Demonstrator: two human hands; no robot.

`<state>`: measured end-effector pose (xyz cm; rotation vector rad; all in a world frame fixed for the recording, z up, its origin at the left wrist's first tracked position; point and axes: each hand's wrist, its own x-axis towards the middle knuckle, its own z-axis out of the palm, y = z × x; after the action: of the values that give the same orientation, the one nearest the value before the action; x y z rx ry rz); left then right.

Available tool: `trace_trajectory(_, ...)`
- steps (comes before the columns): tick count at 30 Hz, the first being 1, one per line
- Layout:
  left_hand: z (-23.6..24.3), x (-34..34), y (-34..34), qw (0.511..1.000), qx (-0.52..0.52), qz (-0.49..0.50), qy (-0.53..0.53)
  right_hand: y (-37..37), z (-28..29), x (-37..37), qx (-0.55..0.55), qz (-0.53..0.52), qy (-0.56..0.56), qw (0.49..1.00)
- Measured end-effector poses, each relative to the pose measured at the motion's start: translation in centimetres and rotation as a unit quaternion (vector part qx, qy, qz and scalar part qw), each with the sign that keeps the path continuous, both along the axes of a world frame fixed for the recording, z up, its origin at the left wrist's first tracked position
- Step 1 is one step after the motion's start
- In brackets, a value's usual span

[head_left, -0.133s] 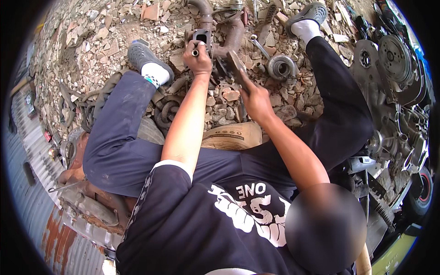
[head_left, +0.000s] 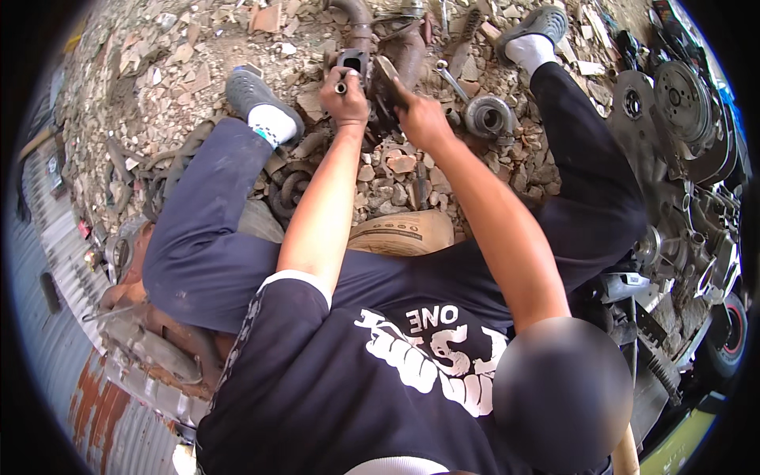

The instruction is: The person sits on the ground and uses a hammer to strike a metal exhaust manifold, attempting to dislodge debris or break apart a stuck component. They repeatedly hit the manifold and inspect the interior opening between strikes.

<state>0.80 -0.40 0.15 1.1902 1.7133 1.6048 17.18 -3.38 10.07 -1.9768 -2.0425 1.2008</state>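
Observation:
My left hand [head_left: 345,103] is closed on a short metal tube [head_left: 341,88] at the square flange [head_left: 351,60] of a rusty pipe manifold [head_left: 410,55]. My right hand [head_left: 422,119] grips a long, flat-sided hammer-like tool [head_left: 389,75], whose far end is beside the flange, just right of my left hand; whether they touch I cannot tell. A round turbocharger housing [head_left: 489,117] and a wrench [head_left: 450,79] lie right of my right hand. Dark metal pieces under the tool are partly hidden.
Broken stone rubble [head_left: 198,79] surrounds my outstretched legs. Piled metal parts and pulleys [head_left: 681,103] line the right side, with a small tyre [head_left: 724,336] lower down. A brown sack [head_left: 400,229] is by my lap; corrugated sheeting [head_left: 95,404] and rusty engine parts [head_left: 158,340] are at left.
My right hand has moved up and left with the tool, whose end is now closer to the flange. My left hand has shifted slightly right, still holding the tube.

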Motion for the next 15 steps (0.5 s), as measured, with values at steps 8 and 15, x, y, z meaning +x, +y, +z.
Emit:
trace_trajectory(8,1.5,-0.2,-0.3,1.0,-0.012,0.0,-0.024,0.4,3.8,7.0,0.009,-0.298,0.066,0.952)
trace_trajectory(15,3.2,0.2,-1.3,0.981,-0.104,0.004,-0.162,-1.1,-3.7,11.5,0.036,-0.375,-0.069,0.924)
